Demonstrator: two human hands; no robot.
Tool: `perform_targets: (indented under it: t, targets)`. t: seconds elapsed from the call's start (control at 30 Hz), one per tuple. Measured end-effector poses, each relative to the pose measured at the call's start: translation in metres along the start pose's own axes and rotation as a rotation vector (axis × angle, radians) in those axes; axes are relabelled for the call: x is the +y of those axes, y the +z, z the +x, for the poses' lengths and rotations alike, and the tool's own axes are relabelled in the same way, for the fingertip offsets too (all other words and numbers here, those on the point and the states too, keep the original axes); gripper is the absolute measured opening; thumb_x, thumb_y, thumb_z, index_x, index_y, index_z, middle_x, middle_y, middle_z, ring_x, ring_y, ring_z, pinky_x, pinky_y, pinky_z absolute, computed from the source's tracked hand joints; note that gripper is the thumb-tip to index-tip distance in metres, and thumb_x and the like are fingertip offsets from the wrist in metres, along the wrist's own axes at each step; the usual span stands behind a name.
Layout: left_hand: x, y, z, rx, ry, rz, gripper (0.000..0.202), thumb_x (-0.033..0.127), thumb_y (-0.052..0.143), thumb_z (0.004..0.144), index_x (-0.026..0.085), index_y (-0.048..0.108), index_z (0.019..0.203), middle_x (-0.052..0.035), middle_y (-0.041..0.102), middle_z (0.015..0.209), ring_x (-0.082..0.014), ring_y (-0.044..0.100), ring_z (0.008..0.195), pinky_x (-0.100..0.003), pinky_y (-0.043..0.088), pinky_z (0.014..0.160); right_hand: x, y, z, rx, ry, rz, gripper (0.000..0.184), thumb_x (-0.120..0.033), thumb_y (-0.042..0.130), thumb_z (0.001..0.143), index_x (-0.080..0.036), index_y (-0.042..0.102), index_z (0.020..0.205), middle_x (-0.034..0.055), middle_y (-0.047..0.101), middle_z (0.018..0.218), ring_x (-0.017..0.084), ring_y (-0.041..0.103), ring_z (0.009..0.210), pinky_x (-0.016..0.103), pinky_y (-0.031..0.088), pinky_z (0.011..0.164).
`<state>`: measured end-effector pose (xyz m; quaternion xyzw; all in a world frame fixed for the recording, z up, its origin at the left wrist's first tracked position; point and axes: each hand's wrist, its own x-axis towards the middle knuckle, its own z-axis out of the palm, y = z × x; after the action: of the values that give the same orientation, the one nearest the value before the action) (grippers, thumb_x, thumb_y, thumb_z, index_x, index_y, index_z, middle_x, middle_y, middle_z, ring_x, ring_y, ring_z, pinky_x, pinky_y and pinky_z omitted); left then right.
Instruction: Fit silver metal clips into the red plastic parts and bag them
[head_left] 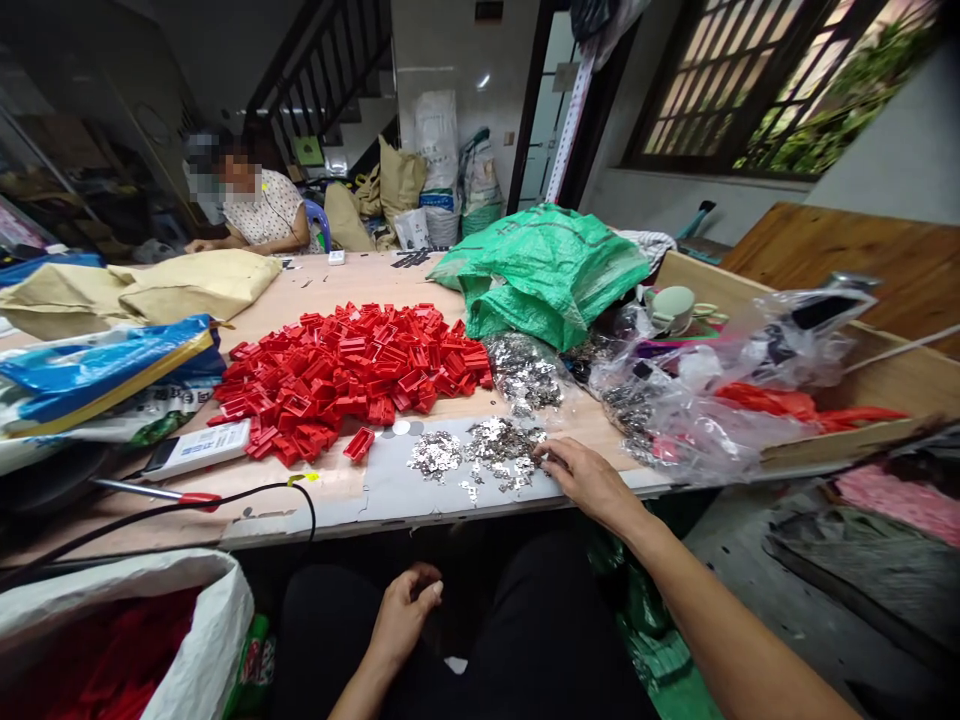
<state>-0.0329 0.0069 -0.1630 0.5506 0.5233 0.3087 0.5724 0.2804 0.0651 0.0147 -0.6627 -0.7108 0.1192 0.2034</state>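
Observation:
My right hand reaches over the table's front edge. Its bent fingers are at the right side of a pile of small silvery metal pieces; whatever lies between the fingertips is too small to make out. A smaller heap of shiny metal pieces sits just left of it, on the same grey sheet. Below the table edge, over my lap, my left hand is closed with thumb and fingers curled together, and I cannot see what it holds. Behind the metal pieces rises a big pile of red plastic housings; a single red housing lies in front.
A green woven sack and clear bags of metal parts stand behind. Right is a wooden tray with plastic bags. At left are a white box, a black cable and a white sack. Another person sits across.

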Motion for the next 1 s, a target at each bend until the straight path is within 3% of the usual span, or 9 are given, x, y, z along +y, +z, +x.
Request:
perform_targets:
  t: [0.2, 0.63, 0.83, 1.0]
  targets:
    - [0.0, 0.0, -0.001, 0.0, 0.001, -0.009, 0.036, 0.048, 0.063, 0.076, 0.015, 0.07, 0.09, -0.0075, 0.07, 0.085, -0.0221, 0.065, 0.079, -0.031, 0.053, 0.072, 0.002, -0.001, -0.005, 0.004, 0.007, -0.01, 0.013, -0.024, 0.048, 0.086, -0.024, 0.062, 0.085, 0.0032, 0.064, 0.09, 0.019, 0.061, 0.081, 0.029, 0.046, 0.072]
    - [0.0, 0.0, -0.001, -0.004, -0.002, -0.026, 0.035, 0.047, 0.063, 0.077, 0.014, 0.069, 0.089, -0.0079, 0.069, 0.084, -0.0216, 0.066, 0.077, -0.031, 0.053, 0.071, -0.023, 0.009, 0.003, -0.075, -0.081, -0.067, 0.024, -0.02, 0.05, 0.087, -0.028, 0.065, 0.104, 0.0032, 0.064, 0.098, 0.019, 0.061, 0.09, 0.03, 0.046, 0.078]
    - [-0.005, 0.0, 0.0, -0.003, -0.01, -0.02, 0.033, 0.044, 0.063, 0.077, 0.014, 0.069, 0.091, -0.0076, 0.07, 0.085, -0.0219, 0.066, 0.079, -0.031, 0.053, 0.073, -0.012, 0.001, 0.0, -0.047, -0.04, -0.07, 0.015, -0.02, 0.05, 0.086, -0.025, 0.064, 0.088, 0.0017, 0.064, 0.094, 0.017, 0.061, 0.083, 0.027, 0.044, 0.07]
    - [-0.006, 0.001, 0.001, -0.001, -0.007, -0.011, 0.031, 0.042, 0.063, 0.077, 0.015, 0.069, 0.09, -0.0075, 0.07, 0.086, -0.0218, 0.065, 0.08, -0.03, 0.052, 0.073, -0.02, -0.001, -0.001, -0.061, -0.043, -0.055, 0.014, -0.022, 0.049, 0.088, -0.024, 0.063, 0.089, 0.0021, 0.064, 0.094, 0.018, 0.06, 0.084, 0.027, 0.043, 0.071]
